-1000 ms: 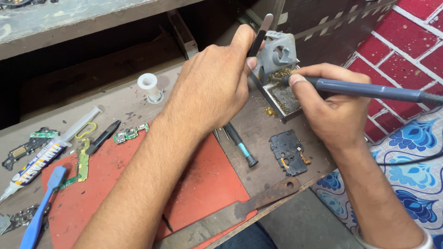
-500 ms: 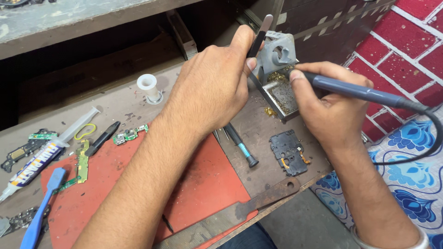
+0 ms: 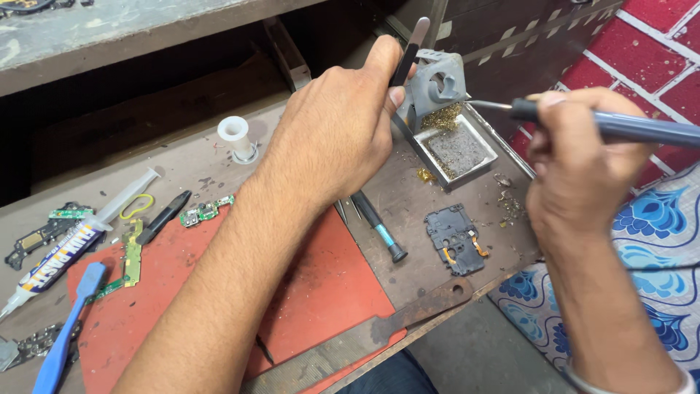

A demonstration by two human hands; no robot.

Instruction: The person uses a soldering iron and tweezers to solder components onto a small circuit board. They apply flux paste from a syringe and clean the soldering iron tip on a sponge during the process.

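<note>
The soldering iron stand (image 3: 440,86) is sitting at the far right of the table (image 3: 182,164), with its tray (image 3: 458,152) just in front of it. The left hand (image 3: 339,135) is hovering left of the stand, holding tweezers (image 3: 408,55). The right hand (image 3: 583,157) is staying to the right, pointing the soldering iron (image 3: 605,125) at the stand. A phone frame piece (image 3: 456,237) is lying in front of the tray, a screwdriver (image 3: 379,226) left of it. The mat (image 3: 328,292) is lying nearer and leftward; a spool (image 3: 235,137) is standing behind it, a syringe (image 3: 73,241) and brush (image 3: 62,328) at far left.
</note>
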